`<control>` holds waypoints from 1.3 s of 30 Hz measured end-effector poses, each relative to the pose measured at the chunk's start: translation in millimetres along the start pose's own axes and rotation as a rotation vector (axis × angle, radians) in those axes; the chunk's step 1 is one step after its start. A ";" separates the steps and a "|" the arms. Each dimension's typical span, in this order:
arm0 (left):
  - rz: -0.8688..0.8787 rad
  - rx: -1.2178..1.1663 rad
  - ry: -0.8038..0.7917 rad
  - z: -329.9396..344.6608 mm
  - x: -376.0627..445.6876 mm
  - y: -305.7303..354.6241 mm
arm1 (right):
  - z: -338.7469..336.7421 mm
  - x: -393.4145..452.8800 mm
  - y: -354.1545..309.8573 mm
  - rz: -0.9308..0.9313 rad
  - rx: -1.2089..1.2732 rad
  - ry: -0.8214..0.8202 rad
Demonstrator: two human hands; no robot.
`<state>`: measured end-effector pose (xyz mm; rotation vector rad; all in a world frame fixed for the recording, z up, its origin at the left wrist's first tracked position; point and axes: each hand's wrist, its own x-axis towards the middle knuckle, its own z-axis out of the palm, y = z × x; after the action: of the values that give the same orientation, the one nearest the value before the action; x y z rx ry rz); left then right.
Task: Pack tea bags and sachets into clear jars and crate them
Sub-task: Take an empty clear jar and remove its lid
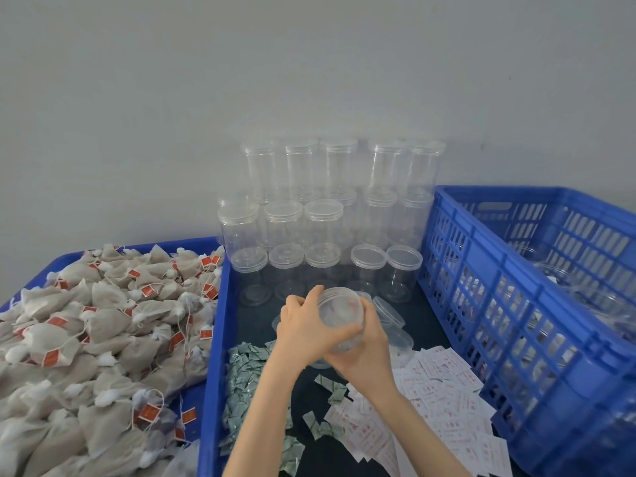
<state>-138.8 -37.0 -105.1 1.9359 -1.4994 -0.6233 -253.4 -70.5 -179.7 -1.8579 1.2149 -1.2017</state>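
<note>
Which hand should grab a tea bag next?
Probably the left hand. The tea bags are piled in the tray on its side, while the right hand is nearer the blue crate. Both now hold the clear jar.

We cannot read the print on the white sachets [444, 401] or the red tags [148, 413]. The blue crate [516, 304] and the tea bag pile [86, 339] run off the picture's edges. Our hands cover much of the jar [339, 313], blurring its contents.
</note>
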 end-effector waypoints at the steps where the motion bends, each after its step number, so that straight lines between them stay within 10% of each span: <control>1: 0.004 -0.003 0.018 5.5 0.1 0.0 | 1.3 -0.1 -0.6 -0.005 -0.011 -0.010; 6: 0.094 -0.057 0.035 12.8 7.6 -3.0 | 1.6 -6.3 1.8 -0.061 -0.070 -0.042; 14: -0.103 -0.144 0.578 5.8 19.0 2.5 | -8.0 -5.6 16.3 0.057 0.011 0.109; 20: -0.340 -0.068 0.311 20.0 69.8 -19.9 | -22.7 -4.2 33.0 0.078 0.114 0.124; 39: -0.058 0.404 0.019 51.6 106.6 -42.5 | -17.8 -7.5 31.9 0.056 0.184 -0.008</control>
<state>-118.6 -141.8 -171.7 2.2839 -1.6592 -0.3412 -282.6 -76.3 -202.0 -1.6820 1.1057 -1.2306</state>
